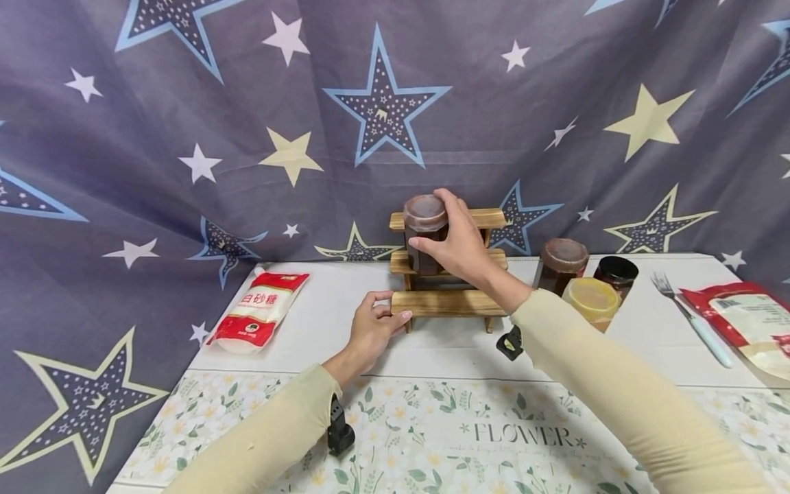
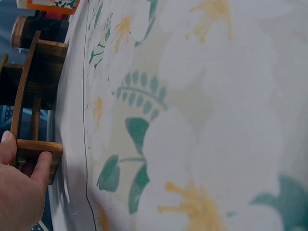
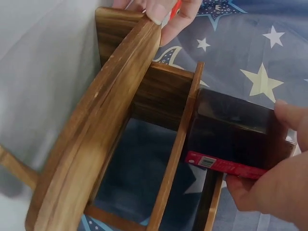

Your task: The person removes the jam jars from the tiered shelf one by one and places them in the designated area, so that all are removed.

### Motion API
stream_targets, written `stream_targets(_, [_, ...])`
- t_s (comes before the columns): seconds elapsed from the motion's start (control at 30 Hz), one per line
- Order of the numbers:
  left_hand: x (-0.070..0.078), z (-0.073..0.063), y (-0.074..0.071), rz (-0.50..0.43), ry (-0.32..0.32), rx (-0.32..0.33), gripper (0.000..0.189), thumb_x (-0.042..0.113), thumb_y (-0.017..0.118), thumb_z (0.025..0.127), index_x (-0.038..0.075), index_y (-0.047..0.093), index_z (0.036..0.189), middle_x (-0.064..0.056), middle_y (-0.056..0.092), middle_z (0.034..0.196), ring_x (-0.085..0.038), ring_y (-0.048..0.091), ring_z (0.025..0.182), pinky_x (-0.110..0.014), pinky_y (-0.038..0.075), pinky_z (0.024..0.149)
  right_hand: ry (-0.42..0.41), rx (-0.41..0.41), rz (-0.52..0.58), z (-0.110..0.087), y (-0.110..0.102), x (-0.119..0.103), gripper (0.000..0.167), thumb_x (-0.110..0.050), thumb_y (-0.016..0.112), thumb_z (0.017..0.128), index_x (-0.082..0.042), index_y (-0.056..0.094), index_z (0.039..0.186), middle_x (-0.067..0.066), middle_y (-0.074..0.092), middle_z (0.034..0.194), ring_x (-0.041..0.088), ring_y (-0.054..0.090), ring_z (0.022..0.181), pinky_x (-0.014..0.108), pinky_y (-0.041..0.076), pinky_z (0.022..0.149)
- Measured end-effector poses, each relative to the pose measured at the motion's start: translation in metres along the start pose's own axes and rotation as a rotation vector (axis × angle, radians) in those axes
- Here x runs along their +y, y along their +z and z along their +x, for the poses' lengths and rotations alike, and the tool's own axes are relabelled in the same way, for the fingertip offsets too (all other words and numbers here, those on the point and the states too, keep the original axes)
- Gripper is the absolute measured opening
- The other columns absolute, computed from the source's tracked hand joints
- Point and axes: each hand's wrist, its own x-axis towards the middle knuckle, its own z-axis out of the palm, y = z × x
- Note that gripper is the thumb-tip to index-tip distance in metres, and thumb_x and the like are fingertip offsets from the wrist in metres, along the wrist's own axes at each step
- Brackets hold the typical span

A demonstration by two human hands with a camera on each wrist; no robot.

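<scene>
A three-tier wooden step rack (image 1: 450, 304) stands at the back of the table against the curtain. My right hand (image 1: 461, 243) grips a dark jar (image 1: 426, 213) with a brownish lid near its top, thumb on one side and fingers on the other. In the right wrist view, the base of the jar (image 3: 231, 134) is right at the middle tier, and a red label with a barcode shows on its side. My left hand (image 1: 370, 329) holds the left end of the lowest tier, thumb at the front. The left wrist view shows those fingers (image 2: 42, 168) against the wood.
Right of the rack stand a brown-lidded jar (image 1: 563, 257), a black-lidded jar (image 1: 617, 271) and a yellow-lidded jar (image 1: 591, 298). Farther right lie a fork (image 1: 694, 319) and a red-and-white packet (image 1: 749, 322). A red-and-white sugar bag (image 1: 259, 309) lies at the left.
</scene>
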Motion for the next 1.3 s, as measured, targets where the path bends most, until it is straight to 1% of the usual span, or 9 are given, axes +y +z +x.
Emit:
stream_targets(0.13, [0.001,0.0,0.001,-0.004,0.0,0.0,0.053,0.001,0.071,0.086,0.006,0.045,0.132,-0.021,0.065,0.106,-0.031,0.067,0.097,-0.036,0.058,0.087,-0.008,0.031,0.011,0.001,0.0,0.001,0.078,-0.023,0.08,0.081,-0.008,0.035,0.143,0.017,0.042,0.133,0.029,0.047,0.118,0.045,0.047,0.096])
stream_targets(0.33, [0.001,0.002,0.002,0.003,0.006,-0.006,0.053,0.003,0.071,0.086,0.005,0.045,0.132,-0.021,0.066,0.105,-0.03,0.067,0.095,-0.038,0.058,0.087,-0.005,0.073,0.054,0.002,0.001,0.002,0.077,-0.02,0.081,0.078,-0.007,0.039,0.141,0.017,0.045,0.13,0.03,0.048,0.116,0.044,0.048,0.094])
stream_targets(0.5, [0.001,0.003,0.003,-0.007,-0.009,-0.015,0.057,0.001,0.071,0.086,0.004,0.043,0.135,-0.022,0.065,0.105,-0.035,0.066,0.098,-0.041,0.057,0.088,-0.01,0.092,0.08,0.001,0.001,0.001,0.076,-0.017,0.082,0.076,-0.006,0.041,0.14,0.016,0.045,0.13,0.029,0.049,0.115,0.043,0.05,0.093])
stream_targets(0.67, [0.002,0.003,0.001,-0.004,-0.002,-0.007,0.055,0.0,0.071,0.086,0.002,0.043,0.134,-0.022,0.066,0.103,-0.033,0.067,0.095,-0.041,0.058,0.087,-0.02,0.104,0.086,-0.006,-0.008,-0.002,0.077,-0.015,0.083,0.075,-0.006,0.042,0.139,0.015,0.045,0.134,0.028,0.051,0.115,0.042,0.051,0.092])
stream_targets(0.87, [0.0,0.002,0.001,0.0,0.005,0.008,0.053,0.001,0.072,0.084,0.004,0.046,0.13,-0.022,0.066,0.104,-0.028,0.068,0.093,-0.037,0.058,0.085,-0.038,0.118,0.076,-0.022,-0.036,0.0,0.078,-0.013,0.083,0.075,-0.006,0.041,0.141,0.016,0.05,0.13,0.03,0.055,0.108,0.043,0.053,0.084])
stream_targets(0.93, [0.0,0.001,0.0,0.006,0.003,0.012,0.053,0.001,0.072,0.084,0.004,0.046,0.13,-0.022,0.066,0.104,-0.028,0.068,0.093,-0.037,0.058,0.085,-0.024,0.117,0.063,-0.029,-0.047,0.002,0.078,-0.013,0.083,0.075,-0.007,0.041,0.141,0.017,0.052,0.128,0.031,0.056,0.106,0.044,0.052,0.082])
stream_targets(1.1, [-0.002,0.002,0.0,0.008,0.009,0.003,0.053,0.002,0.072,0.085,0.004,0.046,0.13,-0.022,0.066,0.106,-0.029,0.068,0.094,-0.037,0.058,0.086,0.057,0.118,0.025,-0.044,-0.076,0.004,0.079,-0.017,0.083,0.076,-0.012,0.041,0.143,0.016,0.053,0.128,0.031,0.056,0.105,0.042,0.051,0.084])
stream_targets(1.2, [-0.003,0.002,0.0,0.006,0.011,-0.003,0.053,0.002,0.072,0.085,0.004,0.045,0.131,-0.023,0.065,0.106,-0.03,0.067,0.095,-0.037,0.058,0.086,0.077,0.159,-0.003,-0.051,-0.093,0.003,0.079,-0.016,0.084,0.074,-0.012,0.044,0.142,0.015,0.055,0.126,0.025,0.058,0.1,0.029,0.051,0.081])
stream_targets(1.3, [-0.003,0.002,0.0,0.006,0.012,-0.007,0.054,0.003,0.072,0.085,0.004,0.045,0.132,-0.022,0.065,0.107,-0.031,0.067,0.096,-0.037,0.058,0.087,0.082,0.216,-0.024,-0.058,-0.112,0.003,0.077,-0.015,0.086,0.072,-0.013,0.048,0.139,0.013,0.058,0.12,0.017,0.058,0.09,0.016,0.05,0.072])
